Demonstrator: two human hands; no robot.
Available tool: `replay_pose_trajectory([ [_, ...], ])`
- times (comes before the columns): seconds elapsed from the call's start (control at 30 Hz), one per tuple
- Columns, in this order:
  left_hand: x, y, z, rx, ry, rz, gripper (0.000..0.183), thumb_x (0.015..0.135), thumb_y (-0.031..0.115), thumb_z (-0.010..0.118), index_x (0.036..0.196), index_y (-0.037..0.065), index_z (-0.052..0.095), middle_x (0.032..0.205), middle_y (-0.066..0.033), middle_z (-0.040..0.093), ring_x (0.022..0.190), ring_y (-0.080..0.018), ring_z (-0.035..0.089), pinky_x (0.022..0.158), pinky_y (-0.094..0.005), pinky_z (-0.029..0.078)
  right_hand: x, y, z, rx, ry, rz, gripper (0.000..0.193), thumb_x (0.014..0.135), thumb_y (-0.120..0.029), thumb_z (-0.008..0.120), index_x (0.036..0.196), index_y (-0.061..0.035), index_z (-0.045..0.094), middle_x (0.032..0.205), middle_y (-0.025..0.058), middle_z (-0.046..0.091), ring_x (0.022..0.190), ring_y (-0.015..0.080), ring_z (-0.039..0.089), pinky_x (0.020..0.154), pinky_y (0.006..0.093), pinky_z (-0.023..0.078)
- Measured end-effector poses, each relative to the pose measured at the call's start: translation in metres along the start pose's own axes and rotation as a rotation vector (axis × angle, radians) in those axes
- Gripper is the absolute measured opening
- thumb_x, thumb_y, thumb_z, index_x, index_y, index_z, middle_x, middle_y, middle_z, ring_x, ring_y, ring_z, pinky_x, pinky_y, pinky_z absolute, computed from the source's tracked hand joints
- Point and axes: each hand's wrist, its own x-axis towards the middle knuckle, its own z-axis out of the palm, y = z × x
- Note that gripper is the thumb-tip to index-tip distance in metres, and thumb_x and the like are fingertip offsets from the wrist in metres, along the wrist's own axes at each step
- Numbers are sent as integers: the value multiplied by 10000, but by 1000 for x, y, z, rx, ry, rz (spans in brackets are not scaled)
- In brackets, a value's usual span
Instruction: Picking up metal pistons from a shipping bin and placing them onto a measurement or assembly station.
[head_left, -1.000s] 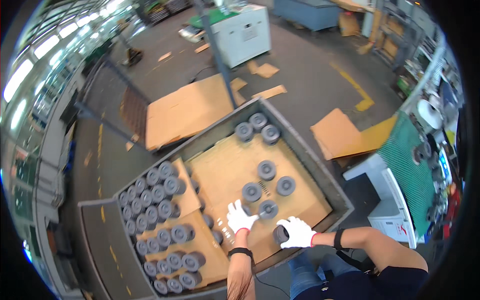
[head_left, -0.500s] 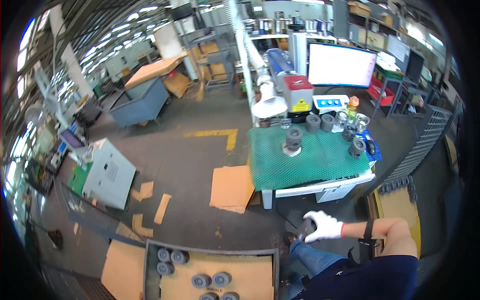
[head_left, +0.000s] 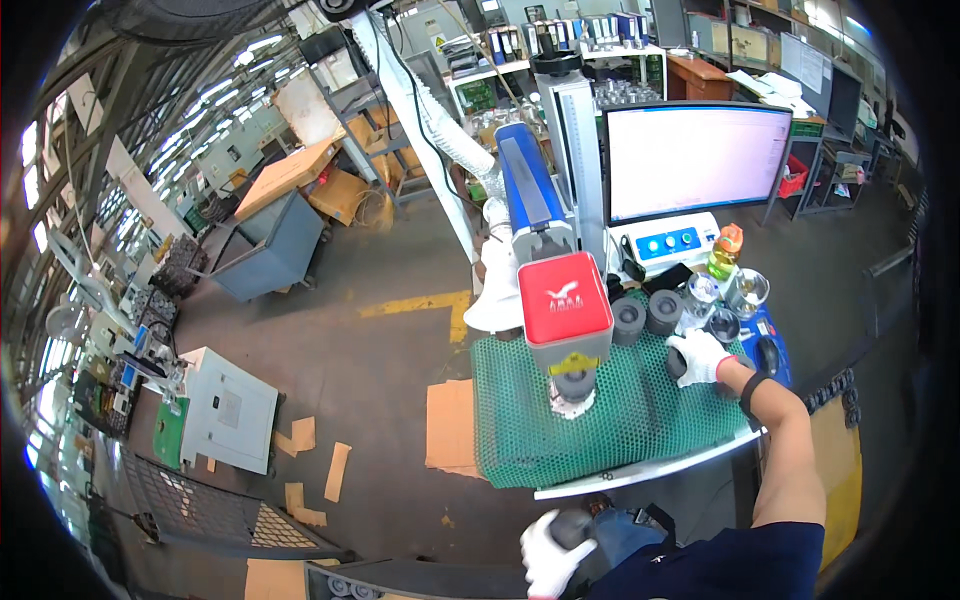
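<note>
My left hand (head_left: 548, 565), in a white glove at the bottom of the view, is closed around a dark grey piston (head_left: 572, 528) in front of the table. My gloved right hand (head_left: 700, 358) reaches to the right side of the green mesh mat (head_left: 520, 430) and grips another dark piston (head_left: 675, 363), partly covered by the fingers. Behind that hand stand two grey pistons (head_left: 664, 312) and a darker one (head_left: 722, 325). A piston (head_left: 575, 385) sits on a white round base under the red-topped head (head_left: 565, 297) of a marking machine.
Behind the mat are a wide monitor (head_left: 695, 160), a control box with blue knobs (head_left: 668, 243), a bottle with an orange cap (head_left: 726, 250) and clear glass jars (head_left: 747, 292). A white lamp (head_left: 495, 300) hangs at the left. Pistons lie in a bin (head_left: 420, 578) below.
My right hand has moved from above my legs up to the mat. My left hand has come into view with a piston. The view has shifted closer to the table, and the bin has mostly left it.
</note>
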Motion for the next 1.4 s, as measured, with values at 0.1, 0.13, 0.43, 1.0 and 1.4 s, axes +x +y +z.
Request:
replay_pose_trajectory([
  [0.1,87,73,45,100,-192,383,805,619,338,906,1336,122,611,1269,-176,633,1215,-378,592,1048,-498,492,22,26,1,-27,-103,-10,854,594,-442,901,1325,-149,570,1143,235,615,1038,418,628,908,500,527],
  [0.13,113,93,61,151,-224,487,769,656,327,881,1347,155,590,1270,-165,613,1174,-395,600,1011,-511,504,24,34,6,2,-18,-57,763,612,-452,879,1261,-146,619,1155,217,619,1027,415,629,905,501,515],
  [0.43,273,183,188,598,-311,651,678,745,123,767,1379,209,540,1231,-133,554,1073,-352,596,882,-490,490,24,15,42,90,410,52,413,729,-338,765,1046,-90,679,1174,173,619,1100,389,572,963,511,453],
  [1.0,31,-14,60,308,-82,393,653,753,233,767,1359,111,556,1397,-169,534,1349,-398,471,1116,-525,401,26,24,69,-18,429,-4,571,877,-213,720,1396,-35,560,1437,200,564,1341,382,505,1157,468,376],
  [1.4,-467,-275,-44,599,257,-1123,356,806,380,710,1044,115,704,1045,-115,704,1035,-328,640,879,-511,479,-231,-500,214,549,-212,-1256,335,754,-218,769,1064,-106,709,1102,128,706,1080,344,646,1009,469,486],
])
